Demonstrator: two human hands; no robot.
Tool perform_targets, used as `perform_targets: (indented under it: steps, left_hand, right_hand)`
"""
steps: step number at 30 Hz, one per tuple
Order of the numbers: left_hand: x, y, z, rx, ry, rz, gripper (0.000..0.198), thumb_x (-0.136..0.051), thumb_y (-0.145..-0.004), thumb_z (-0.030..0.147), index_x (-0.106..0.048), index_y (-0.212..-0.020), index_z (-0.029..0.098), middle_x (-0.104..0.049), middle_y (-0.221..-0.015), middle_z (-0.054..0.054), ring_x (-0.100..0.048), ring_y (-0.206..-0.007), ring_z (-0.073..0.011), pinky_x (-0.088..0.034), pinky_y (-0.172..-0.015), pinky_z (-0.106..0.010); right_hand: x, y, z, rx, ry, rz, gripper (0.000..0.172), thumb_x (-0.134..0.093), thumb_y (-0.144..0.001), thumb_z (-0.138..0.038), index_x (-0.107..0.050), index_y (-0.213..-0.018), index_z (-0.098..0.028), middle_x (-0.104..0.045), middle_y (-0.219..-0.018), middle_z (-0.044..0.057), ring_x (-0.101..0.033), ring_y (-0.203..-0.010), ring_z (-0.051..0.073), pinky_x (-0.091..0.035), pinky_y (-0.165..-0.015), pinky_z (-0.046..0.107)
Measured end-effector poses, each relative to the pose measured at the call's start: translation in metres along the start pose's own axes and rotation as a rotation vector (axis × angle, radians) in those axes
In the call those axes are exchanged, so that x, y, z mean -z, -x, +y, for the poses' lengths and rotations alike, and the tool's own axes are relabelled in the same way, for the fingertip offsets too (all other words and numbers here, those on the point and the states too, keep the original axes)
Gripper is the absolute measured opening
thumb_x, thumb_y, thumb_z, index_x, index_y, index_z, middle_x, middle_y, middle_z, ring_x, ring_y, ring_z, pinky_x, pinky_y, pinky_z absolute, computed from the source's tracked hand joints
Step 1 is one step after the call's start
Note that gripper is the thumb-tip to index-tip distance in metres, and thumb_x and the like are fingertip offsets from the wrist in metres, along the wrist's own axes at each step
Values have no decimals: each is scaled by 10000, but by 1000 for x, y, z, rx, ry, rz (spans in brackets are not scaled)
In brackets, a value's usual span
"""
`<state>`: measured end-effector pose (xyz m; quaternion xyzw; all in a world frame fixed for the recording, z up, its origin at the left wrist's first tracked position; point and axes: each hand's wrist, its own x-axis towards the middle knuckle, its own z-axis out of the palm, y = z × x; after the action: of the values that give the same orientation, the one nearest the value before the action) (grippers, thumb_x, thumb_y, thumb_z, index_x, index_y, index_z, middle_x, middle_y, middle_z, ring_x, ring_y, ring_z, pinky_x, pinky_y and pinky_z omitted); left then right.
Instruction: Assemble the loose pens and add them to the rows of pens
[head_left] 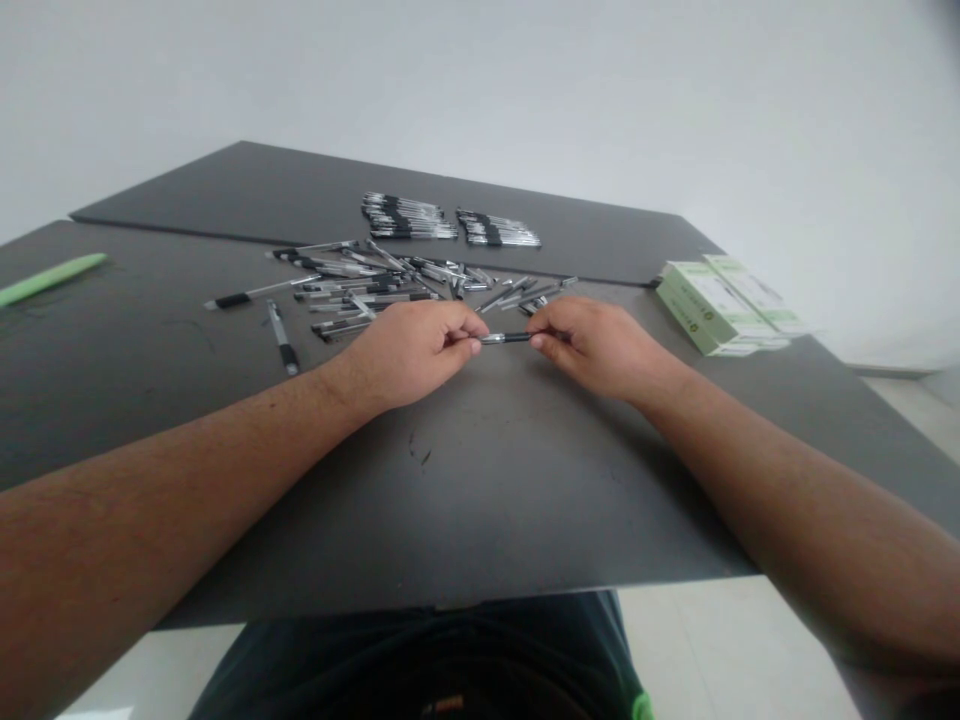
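Observation:
Between my two hands is a pen [507, 339] with a clear barrel and a black section, held level just above the table. My left hand [420, 348] pinches its left end between thumb and fingers. The right end is pinched by my right hand [592, 345], so both tips of the pen are hidden by fingers. Just behind the hands lies a loose heap of pens [360, 290] with clear barrels and black grips, pointing various ways. One single pen [282, 338] rests apart, left of my left hand.
Two neat rows of pens, a left bundle [409, 218] and a right bundle [497, 229], lie on the far table [300, 190]. Green and white boxes [720, 308] stand at the right. A light green long object [56, 277] lies at the left edge of the near table [420, 520].

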<state>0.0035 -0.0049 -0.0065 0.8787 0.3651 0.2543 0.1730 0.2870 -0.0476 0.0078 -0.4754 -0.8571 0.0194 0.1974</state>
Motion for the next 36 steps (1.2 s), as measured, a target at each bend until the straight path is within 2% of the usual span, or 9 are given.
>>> perform_targets:
  steps: [17,36]
  left_hand:
    - [-1,0,-3,5,18,-8,281,-694,-998,345,-866,-1190,232,-874,-1035,-37,-804,-954,-240,-581,-913,-348]
    - [-1,-1,-2,12,43,-11,259,-706,-978,334,-864,-1162,244,-871,-1008,-23,-801,-928,-237,-571,-887,-353]
  right_hand:
    - [-5,1,2,40,15,52,122,-644,-1041,-241,-764,-1055,-230,-774,-988,79,-682,-915,266,-488,-853,363]
    - [-5,2,2,74,2,53,122,-643,-1045,-244,-763,-1052,-230,-764,-975,73,-674,-904,257,-484,-844,359]
